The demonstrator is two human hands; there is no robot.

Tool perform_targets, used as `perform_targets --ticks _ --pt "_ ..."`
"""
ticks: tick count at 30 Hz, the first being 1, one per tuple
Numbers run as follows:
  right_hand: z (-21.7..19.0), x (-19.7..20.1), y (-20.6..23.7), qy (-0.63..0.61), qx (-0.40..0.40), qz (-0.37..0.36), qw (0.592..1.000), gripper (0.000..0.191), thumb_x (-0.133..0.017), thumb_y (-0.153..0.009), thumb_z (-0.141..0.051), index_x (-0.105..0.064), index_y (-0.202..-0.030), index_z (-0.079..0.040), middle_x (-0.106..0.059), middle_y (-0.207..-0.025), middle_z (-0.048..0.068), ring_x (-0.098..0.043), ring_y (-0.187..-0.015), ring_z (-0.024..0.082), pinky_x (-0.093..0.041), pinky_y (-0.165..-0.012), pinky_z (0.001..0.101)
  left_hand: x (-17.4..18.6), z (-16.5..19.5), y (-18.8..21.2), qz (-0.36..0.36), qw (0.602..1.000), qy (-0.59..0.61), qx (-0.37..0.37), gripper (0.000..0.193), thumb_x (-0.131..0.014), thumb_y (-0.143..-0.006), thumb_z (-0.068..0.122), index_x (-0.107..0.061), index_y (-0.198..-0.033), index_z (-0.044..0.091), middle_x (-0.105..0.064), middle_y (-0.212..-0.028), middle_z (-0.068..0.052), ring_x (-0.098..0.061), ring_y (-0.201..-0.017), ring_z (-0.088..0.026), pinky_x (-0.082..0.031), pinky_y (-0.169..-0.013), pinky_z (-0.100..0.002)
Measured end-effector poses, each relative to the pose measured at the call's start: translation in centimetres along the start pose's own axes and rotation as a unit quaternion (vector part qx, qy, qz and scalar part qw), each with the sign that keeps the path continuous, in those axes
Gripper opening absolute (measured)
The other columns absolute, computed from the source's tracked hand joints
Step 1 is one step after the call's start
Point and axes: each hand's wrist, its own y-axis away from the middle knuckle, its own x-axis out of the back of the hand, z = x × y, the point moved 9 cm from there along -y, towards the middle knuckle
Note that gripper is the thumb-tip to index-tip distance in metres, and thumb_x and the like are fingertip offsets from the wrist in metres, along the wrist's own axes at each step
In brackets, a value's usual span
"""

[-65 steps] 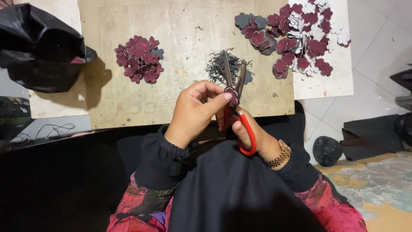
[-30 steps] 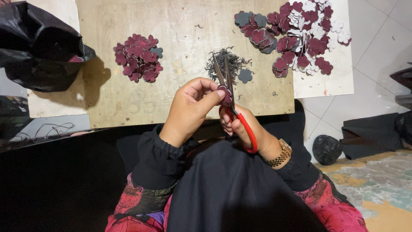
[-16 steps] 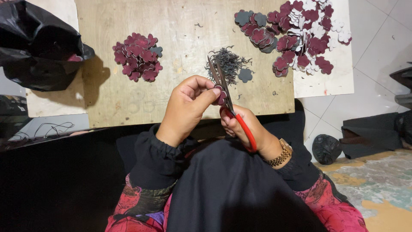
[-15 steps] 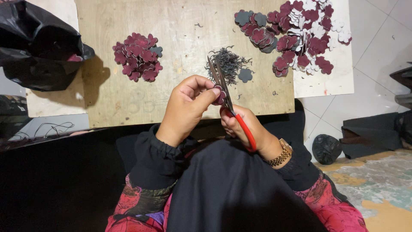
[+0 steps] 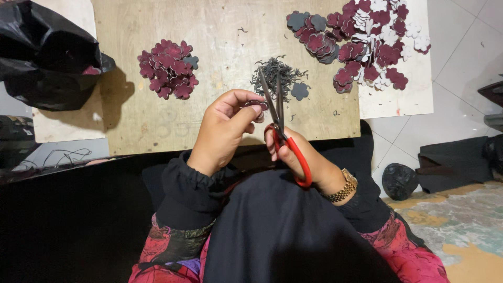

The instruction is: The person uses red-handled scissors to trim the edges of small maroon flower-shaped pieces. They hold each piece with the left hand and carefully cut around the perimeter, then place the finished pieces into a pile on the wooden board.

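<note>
Holding: the left hand (image 5: 222,128) pinches a small dark red flower cutout (image 5: 255,105) between thumb and fingertips, closed on it, at mid-frame.
Cutting: the right hand (image 5: 296,157) grips red-handled scissors (image 5: 280,123), fingers through the loops; the blades point up the frame, slightly parted, with the cutout just at their left side.
Wrist: a gold watch (image 5: 343,186) sits on the right wrist, lower right of centre.
Scraps: a heap of thin dark trimmings (image 5: 277,78) lies on the board (image 5: 225,42) just above the blade tips, with one dark flower piece (image 5: 300,90) beside it.
Left pile: dark red flower cutouts (image 5: 167,68) lie heaped at upper left of the board.
Right pile: a bigger spread of red, grey and white cutouts (image 5: 361,36) fills the upper right.
Bag: a black plastic bag (image 5: 44,52) sits at the upper left edge.
</note>
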Motion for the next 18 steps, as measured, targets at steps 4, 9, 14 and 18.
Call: perform_targets --ticks 4,9,14,18 --pt "-0.21 -0.31 -0.21 0.028 0.01 -0.01 0.999 0.077 -0.05 -0.094 -0.079 -0.052 -0.115 -0.005 -0.051 -0.101 0.001 -0.052 -0.087 0.008 -0.051 -0.078 0.024 -0.01 0.46 0.12 0.004 0.999 0.003 -0.032 0.023 -0.07 -0.095 0.002 -0.065 -0.117 0.004 -0.069 -0.098 -0.001 -0.063 -0.087 -0.008 -0.049 -0.072 -0.022" --pt "0.08 -0.28 -0.24 0.031 0.01 -0.015 0.999 0.076 -0.05 -0.094 -0.077 -0.052 -0.115 -0.004 -0.051 -0.102 0.001 -0.052 -0.085 0.008 -0.051 -0.077 0.0241 0.36 0.1 0.04 0.016 1.0 0.002 -0.015 0.017 -0.067 -0.095 0.003 -0.064 -0.112 0.001 -0.071 -0.102 -0.003 -0.07 -0.09 -0.009 -0.058 -0.076 -0.025" --pt "0.43 -0.06 -0.15 0.039 0.002 -0.013 0.999 0.076 -0.049 -0.095 -0.078 -0.053 -0.115 -0.004 -0.051 -0.099 0.001 -0.053 -0.085 0.009 -0.052 -0.078 0.0244 0.03 0.77 0.14 -0.001 0.999 -0.01 -0.044 0.03 -0.068 -0.096 0.0 -0.062 -0.126 0.0 -0.069 -0.104 -0.005 -0.065 -0.09 -0.008 -0.056 -0.078 -0.024" --pt "0.13 -0.14 -0.23 0.045 0.016 -0.017 0.999 0.078 -0.05 -0.095 -0.077 -0.052 -0.12 -0.003 -0.052 -0.107 0.001 -0.053 -0.089 0.009 -0.053 -0.08 0.0245 0.12 0.66 0.04 0.013 0.999 0.036 -0.03 0.042 -0.07 -0.092 -0.002 -0.051 -0.129 0.001 -0.069 -0.1 -0.006 -0.067 -0.086 -0.009 -0.056 -0.076 -0.023"
